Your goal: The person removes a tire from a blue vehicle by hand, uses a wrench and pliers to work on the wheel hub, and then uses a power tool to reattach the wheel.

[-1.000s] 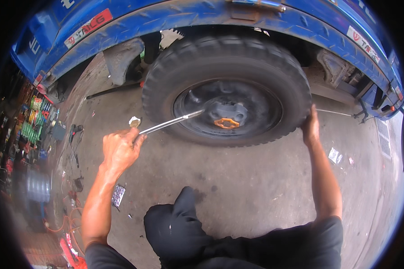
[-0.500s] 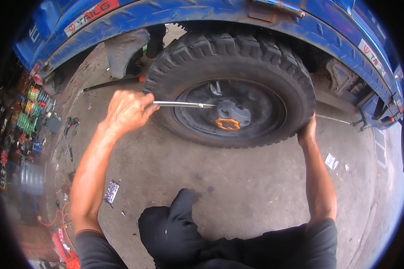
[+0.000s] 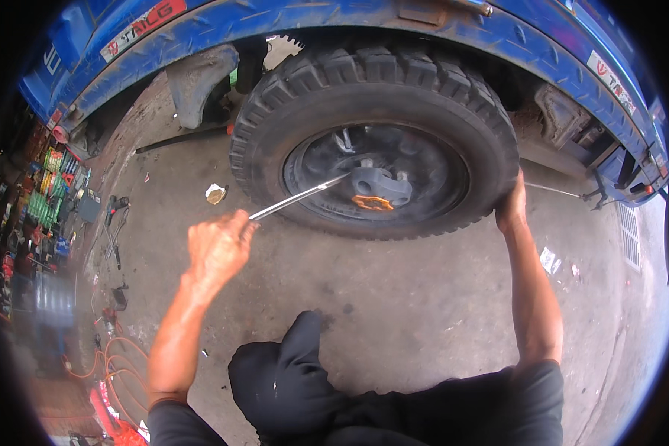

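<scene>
My left hand (image 3: 217, 249) is closed on a long metal bar (image 3: 290, 199), whose far end reaches the wheel's rim area beside the grey hub (image 3: 380, 186). The hub carries an orange cap (image 3: 372, 204) and sits in the dark steel rim (image 3: 435, 178). My right hand (image 3: 511, 207) grips the right edge of the large black tyre (image 3: 372, 104), its fingers partly hidden against the tread. The tyre is mounted under the blue vehicle body (image 3: 334, 16).
A dark bar (image 3: 178, 140) lies behind the tyre's left. Tools and parts (image 3: 59, 197) crowd the far left, with orange cords (image 3: 119, 357) below. Small litter (image 3: 548, 260) and a floor grate (image 3: 629, 234) are at the right. My black-clothed leg (image 3: 282, 372) is at the bottom.
My left hand rose with the bar half a second ago and has since come back down, tilting the bar. The tyre's tread, blurred a second ago, now looks sharp.
</scene>
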Action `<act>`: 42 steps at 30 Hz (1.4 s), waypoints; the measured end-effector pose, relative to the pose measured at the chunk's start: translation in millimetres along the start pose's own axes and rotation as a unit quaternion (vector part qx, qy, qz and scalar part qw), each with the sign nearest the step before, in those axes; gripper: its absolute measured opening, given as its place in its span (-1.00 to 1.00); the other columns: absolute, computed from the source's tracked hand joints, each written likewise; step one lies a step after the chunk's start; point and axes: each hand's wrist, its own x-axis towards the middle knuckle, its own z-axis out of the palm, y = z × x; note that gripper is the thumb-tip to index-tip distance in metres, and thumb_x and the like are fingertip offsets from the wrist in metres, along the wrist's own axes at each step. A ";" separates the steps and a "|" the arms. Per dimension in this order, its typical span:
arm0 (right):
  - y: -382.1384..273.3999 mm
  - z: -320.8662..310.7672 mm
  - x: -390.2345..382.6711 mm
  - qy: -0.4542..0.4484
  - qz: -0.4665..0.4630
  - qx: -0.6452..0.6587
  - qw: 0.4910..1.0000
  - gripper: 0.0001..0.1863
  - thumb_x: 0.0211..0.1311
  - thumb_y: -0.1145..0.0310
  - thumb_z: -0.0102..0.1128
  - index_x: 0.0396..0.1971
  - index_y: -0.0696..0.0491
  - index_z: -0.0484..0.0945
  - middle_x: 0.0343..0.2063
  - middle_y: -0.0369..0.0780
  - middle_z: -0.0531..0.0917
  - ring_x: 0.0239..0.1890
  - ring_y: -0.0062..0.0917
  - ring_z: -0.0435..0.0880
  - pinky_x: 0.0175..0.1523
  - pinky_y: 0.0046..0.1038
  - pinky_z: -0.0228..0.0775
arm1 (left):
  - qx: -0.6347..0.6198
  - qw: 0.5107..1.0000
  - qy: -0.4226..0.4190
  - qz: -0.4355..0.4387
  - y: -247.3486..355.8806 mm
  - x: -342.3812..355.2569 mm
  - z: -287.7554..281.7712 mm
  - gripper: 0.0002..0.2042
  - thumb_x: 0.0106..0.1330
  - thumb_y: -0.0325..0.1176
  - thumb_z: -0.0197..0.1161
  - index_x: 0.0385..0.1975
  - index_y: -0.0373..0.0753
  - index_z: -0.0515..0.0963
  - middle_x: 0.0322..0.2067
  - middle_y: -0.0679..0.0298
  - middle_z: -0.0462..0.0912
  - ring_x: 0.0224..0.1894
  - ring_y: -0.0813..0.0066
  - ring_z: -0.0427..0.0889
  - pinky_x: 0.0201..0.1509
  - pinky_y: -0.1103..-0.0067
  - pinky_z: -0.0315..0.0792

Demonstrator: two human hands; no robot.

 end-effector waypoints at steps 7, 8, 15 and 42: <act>-49.5 4.1 11.1 -0.049 -0.195 -0.169 0.965 -0.15 0.20 -0.22 -0.08 0.20 0.25 0.21 0.20 -0.03 0.29 0.25 -0.30 0.24 0.32 -0.38 -0.03 | -0.013 0.999 -0.041 -0.025 -15.1 9.7 -14.6 -0.85 0.10 -0.30 0.27 -0.52 -0.23 0.52 -0.58 0.11 0.57 -0.54 0.06 0.55 -0.46 0.30 0.37; -52.0 12.0 9.8 -0.073 -0.215 -0.179 0.957 -0.15 0.20 -0.23 -0.09 0.20 0.27 0.21 0.20 -0.01 0.29 0.25 -0.29 0.24 0.32 -0.39 -0.03 | -0.019 0.999 -0.035 -0.032 -15.8 6.3 -10.7 -0.84 0.10 -0.30 0.27 -0.53 -0.23 0.50 -0.60 0.13 0.56 -0.54 0.07 0.54 -0.47 0.29 0.36; -40.9 17.7 22.7 -0.021 -0.212 -0.211 0.954 -0.35 0.30 -0.10 -0.15 0.06 0.22 0.40 0.02 -0.15 0.48 0.05 -0.51 0.43 0.18 -0.54 0.16 | -0.064 0.993 -0.041 -0.086 -17.1 -15.4 23.0 -0.83 0.11 -0.27 0.27 -0.54 -0.22 0.50 -0.61 0.16 0.57 -0.55 0.10 0.54 -0.50 0.30 0.34; -4.9 -1.4 12.4 0.064 -0.160 -0.099 0.980 -0.31 0.23 -0.14 -0.09 0.05 0.21 0.41 -0.01 -0.13 0.48 0.05 -0.41 0.39 0.17 -0.46 0.13 | -0.073 0.995 -0.007 -0.062 -13.6 -1.7 12.9 -0.86 0.11 -0.32 0.28 -0.43 -0.22 0.54 -0.57 0.14 0.57 -0.53 0.11 0.54 -0.48 0.34 0.34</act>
